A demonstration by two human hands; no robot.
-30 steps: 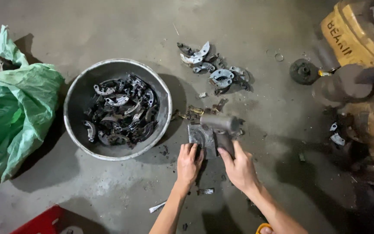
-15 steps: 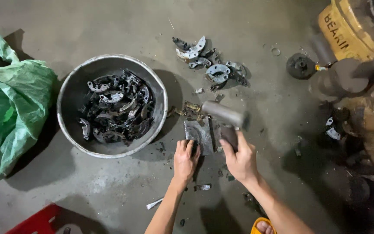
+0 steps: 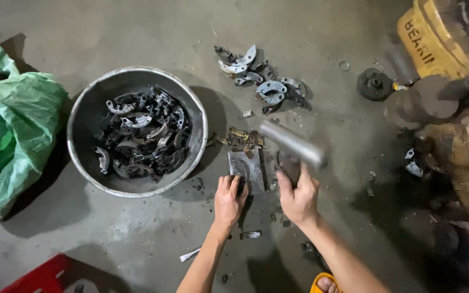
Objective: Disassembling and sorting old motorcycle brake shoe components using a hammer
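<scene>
Right hand [image 3: 298, 199] closed around hammer [image 3: 291, 145] handle, head raised, blurred. Left hand [image 3: 229, 201] fingers pressed flat on near edge of metal plate [image 3: 247, 169], just left of hammer, on floor [image 3: 137, 239].

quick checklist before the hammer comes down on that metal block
1. Right hand grips the hammer: ok.
2. Left hand steadies the metal block: ok.
3. Left fingers out of the strike zone: not ok, they rest on the block's near edge.
4. Block flat on the floor: ok.
5. Piece seated on the block: cannot tell.
6. Basin out of the swing: ok.
</scene>
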